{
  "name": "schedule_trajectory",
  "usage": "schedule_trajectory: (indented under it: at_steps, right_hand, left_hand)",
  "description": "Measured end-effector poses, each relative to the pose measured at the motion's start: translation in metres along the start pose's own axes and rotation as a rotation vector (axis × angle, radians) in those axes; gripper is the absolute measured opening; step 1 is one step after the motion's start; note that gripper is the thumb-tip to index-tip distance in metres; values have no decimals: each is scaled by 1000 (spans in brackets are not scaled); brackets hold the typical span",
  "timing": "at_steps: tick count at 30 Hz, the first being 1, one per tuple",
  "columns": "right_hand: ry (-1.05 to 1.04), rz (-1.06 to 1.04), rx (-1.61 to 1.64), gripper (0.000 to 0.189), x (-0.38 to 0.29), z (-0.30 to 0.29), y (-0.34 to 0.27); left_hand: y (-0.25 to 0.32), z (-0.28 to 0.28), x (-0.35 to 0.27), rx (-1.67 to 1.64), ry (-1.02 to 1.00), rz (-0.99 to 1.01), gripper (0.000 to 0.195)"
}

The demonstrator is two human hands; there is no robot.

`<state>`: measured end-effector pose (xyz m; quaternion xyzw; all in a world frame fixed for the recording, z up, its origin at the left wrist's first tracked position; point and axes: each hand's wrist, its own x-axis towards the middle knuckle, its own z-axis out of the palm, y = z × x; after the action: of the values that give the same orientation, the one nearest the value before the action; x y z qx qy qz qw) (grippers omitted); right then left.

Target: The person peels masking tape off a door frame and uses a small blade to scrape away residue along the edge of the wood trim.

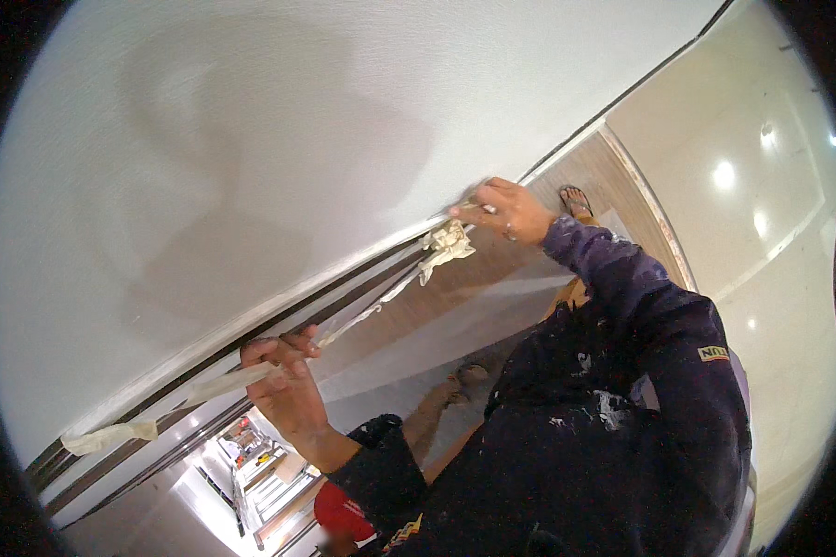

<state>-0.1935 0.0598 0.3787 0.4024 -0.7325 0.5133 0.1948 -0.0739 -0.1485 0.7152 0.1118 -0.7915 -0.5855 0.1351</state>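
Observation:
My right hand (505, 211) is at the edge of the white wall (376, 125), its fingers pinched together by the corner. A crumpled wad of masking tape (448, 245) hangs just below these fingers. From the wad, a thin twisted length of tape (369, 311) runs down to my left hand (289, 386), which grips the tape between its fingers. Past the left hand, a flatter tape strip (226, 384) trails to a loose, curled end (108, 437) near dark grooves. Both hands are close to the dark channel (272, 327) running along the wall edge. White paint marks show on the right hand.
Below the channel is a wood-look surface (522, 268). Glossy beige floor (745, 230) stretches to the right, beyond a curved pale strip (651, 202). My sandalled foot (575, 200) is near the wall. At the bottom, a person wearing a red cap (338, 512) is beside a ladder-like frame (268, 494).

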Motion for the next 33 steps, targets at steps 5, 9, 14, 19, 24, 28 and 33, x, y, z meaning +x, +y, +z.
schedule_trajectory:
  at_steps: [5,9,14,19,24,28,33]
  right_hand:
    - [-93,0,-17,62,5,-32,-8]
    - [106,-50,134,58,66,-32,-53]
    - [202,-137,147,54,132,-34,-95]
    - [195,-103,163,57,135,-35,-102]
    - [123,-86,191,61,112,-31,-87]
    - [95,55,264,69,102,-24,-82]
    - [149,46,226,72,91,-18,-72]
  left_hand:
    - [-2,0,-2,-4,7,30,30]
    - [-3,-4,-3,32,51,7,31]
    - [-1,-11,-5,38,13,20,34]
    - [1,-16,-1,105,-45,29,31]
    - [1,-19,8,93,-148,44,28]
    - [14,-22,19,147,-225,-32,35]
    - [27,-20,28,132,-348,40,35]
